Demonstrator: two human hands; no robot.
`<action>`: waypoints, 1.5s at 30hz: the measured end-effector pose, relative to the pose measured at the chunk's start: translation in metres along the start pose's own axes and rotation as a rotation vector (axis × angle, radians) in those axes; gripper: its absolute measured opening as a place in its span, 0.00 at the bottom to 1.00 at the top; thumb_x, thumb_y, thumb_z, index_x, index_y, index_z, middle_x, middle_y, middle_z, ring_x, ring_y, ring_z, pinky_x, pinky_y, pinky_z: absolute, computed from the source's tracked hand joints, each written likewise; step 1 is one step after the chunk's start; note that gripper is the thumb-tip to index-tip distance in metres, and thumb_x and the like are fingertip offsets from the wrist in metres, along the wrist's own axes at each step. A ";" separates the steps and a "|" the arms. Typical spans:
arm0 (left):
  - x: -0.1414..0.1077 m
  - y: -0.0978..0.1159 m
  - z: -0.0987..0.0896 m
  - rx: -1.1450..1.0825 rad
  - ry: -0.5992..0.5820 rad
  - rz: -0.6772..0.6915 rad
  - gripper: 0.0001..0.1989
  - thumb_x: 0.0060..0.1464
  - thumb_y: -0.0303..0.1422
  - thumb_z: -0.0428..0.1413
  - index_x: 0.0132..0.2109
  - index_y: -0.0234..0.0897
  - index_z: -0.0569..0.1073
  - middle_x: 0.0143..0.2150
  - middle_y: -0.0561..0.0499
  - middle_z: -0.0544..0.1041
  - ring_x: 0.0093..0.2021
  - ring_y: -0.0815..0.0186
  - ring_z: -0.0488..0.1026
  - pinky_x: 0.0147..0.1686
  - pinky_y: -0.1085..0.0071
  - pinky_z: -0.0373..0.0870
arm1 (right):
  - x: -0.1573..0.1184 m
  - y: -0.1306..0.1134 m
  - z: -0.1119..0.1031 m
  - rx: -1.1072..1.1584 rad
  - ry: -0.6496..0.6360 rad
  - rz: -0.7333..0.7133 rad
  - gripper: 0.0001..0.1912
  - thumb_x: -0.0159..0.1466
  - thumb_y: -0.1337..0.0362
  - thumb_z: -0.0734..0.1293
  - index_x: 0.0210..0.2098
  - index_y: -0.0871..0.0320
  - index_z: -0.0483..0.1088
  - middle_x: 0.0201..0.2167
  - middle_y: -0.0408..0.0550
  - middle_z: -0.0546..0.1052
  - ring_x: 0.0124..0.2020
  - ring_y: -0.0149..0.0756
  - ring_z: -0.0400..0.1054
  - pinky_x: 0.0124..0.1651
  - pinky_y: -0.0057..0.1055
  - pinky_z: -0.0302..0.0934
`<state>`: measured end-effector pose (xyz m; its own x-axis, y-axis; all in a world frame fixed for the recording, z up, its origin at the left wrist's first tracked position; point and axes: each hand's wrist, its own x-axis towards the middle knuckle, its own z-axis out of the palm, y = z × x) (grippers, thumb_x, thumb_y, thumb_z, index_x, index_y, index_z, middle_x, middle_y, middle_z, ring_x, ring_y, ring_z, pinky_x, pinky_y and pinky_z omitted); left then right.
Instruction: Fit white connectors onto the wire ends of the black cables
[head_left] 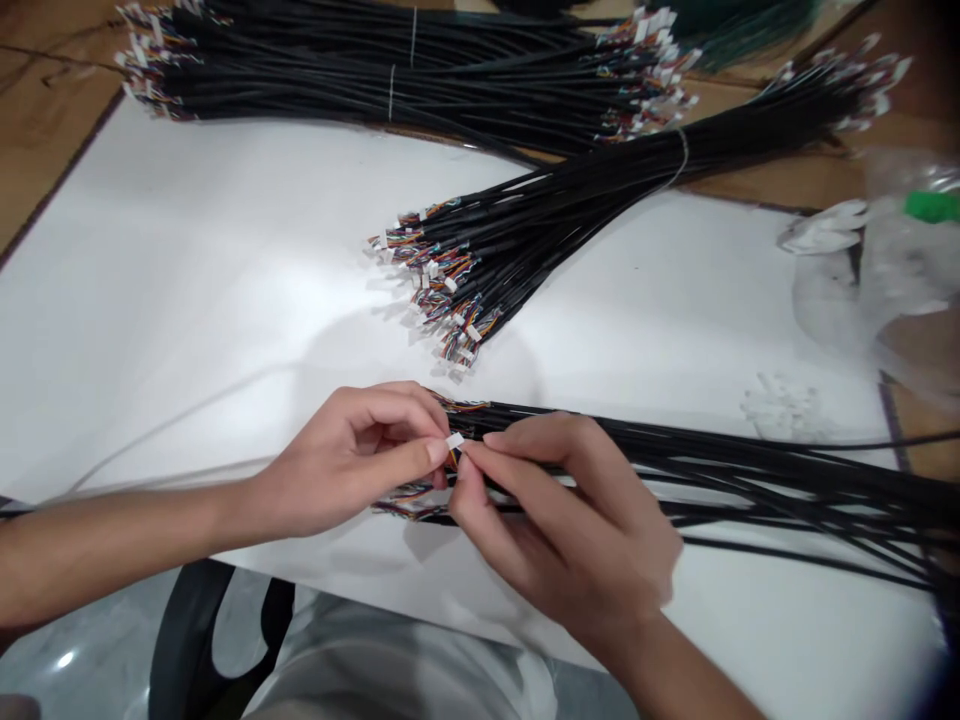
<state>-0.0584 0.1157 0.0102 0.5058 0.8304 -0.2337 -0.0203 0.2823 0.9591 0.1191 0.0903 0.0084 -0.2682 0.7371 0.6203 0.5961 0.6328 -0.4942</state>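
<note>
The fingers point(429, 452) of both hands come together at the near edge of the sheet of white paper point(225, 300), with thumbs and forefingers clamped from opposite sides on a small white plastic connector point(454, 440). The left hand point(345, 460) pinches the connector from one side, its other fingers curled over thin red, yellow and blue wires point(457, 405). The right hand point(562, 530) closes on it from the other side, with its remaining fingers wrapped around the black cable bundle point(712, 470). That bundle lies across the near part of the sheet, and its black cables run past the sheet's right side, splayed loosely.

Farther up the sheet, a second harness bundle point(525, 260) lies at an angle, its many white connectors fanned toward the sheet's middle and a pale tie point(682, 155) around the cables. A third bundle point(390, 70) lies beyond the sheet's far edge, on the wooden counter point(52, 130), with two ties around it. A clear plastic bag point(900, 290) with a green patch point(930, 205) sits at the sheet's right edge. Below the sheet's near edge, a black chair back point(195, 640) shows beside a pale garment point(390, 660).
</note>
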 end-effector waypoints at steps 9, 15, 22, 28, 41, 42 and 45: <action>0.001 -0.003 -0.001 0.019 0.008 0.015 0.08 0.58 0.27 0.56 0.31 0.31 0.75 0.37 0.51 0.71 0.35 0.74 0.71 0.35 0.80 0.69 | 0.013 0.002 -0.004 0.589 -0.226 0.792 0.08 0.57 0.72 0.68 0.23 0.58 0.76 0.23 0.42 0.70 0.25 0.26 0.67 0.26 0.22 0.63; 0.001 -0.002 0.000 0.077 0.026 0.043 0.08 0.58 0.27 0.56 0.31 0.32 0.75 0.37 0.50 0.71 0.35 0.73 0.71 0.34 0.79 0.69 | 0.015 0.002 -0.002 0.549 -0.145 0.767 0.05 0.54 0.73 0.69 0.25 0.59 0.77 0.27 0.44 0.71 0.25 0.27 0.69 0.24 0.21 0.65; 0.001 -0.001 -0.001 0.105 0.023 0.052 0.08 0.58 0.27 0.56 0.31 0.33 0.75 0.36 0.50 0.72 0.35 0.72 0.71 0.34 0.79 0.70 | 0.016 0.002 -0.002 0.564 -0.187 0.803 0.06 0.54 0.72 0.69 0.22 0.60 0.75 0.27 0.45 0.71 0.26 0.28 0.68 0.25 0.22 0.66; 0.001 0.000 0.000 0.086 0.027 0.048 0.08 0.58 0.28 0.55 0.30 0.32 0.75 0.36 0.50 0.72 0.34 0.72 0.71 0.33 0.79 0.70 | 0.015 0.004 -0.002 0.535 -0.162 0.742 0.07 0.54 0.74 0.68 0.24 0.59 0.76 0.28 0.45 0.72 0.26 0.27 0.69 0.26 0.22 0.67; 0.000 -0.001 0.000 0.107 0.022 0.055 0.08 0.58 0.27 0.55 0.30 0.32 0.73 0.36 0.50 0.71 0.33 0.72 0.69 0.29 0.78 0.67 | 0.012 -0.002 -0.006 0.420 -0.115 0.526 0.04 0.55 0.72 0.70 0.28 0.59 0.71 0.32 0.46 0.68 0.33 0.31 0.66 0.34 0.29 0.65; 0.000 -0.001 0.000 0.121 0.018 0.060 0.08 0.58 0.27 0.55 0.30 0.32 0.73 0.36 0.50 0.71 0.33 0.72 0.69 0.29 0.78 0.67 | 0.012 -0.002 -0.005 0.397 -0.119 0.522 0.05 0.56 0.71 0.70 0.26 0.59 0.71 0.31 0.45 0.68 0.33 0.31 0.65 0.35 0.28 0.64; 0.000 -0.002 0.000 0.159 0.009 0.089 0.08 0.58 0.28 0.55 0.31 0.33 0.73 0.36 0.50 0.71 0.34 0.71 0.70 0.30 0.77 0.67 | 0.012 -0.003 -0.004 0.356 -0.143 0.523 0.08 0.56 0.71 0.71 0.23 0.60 0.70 0.31 0.46 0.67 0.32 0.29 0.65 0.34 0.27 0.63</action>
<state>-0.0584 0.1147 0.0084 0.5004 0.8532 -0.1473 0.0725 0.1283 0.9891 0.1174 0.0965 0.0196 -0.1233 0.9780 0.1684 0.3940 0.2040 -0.8962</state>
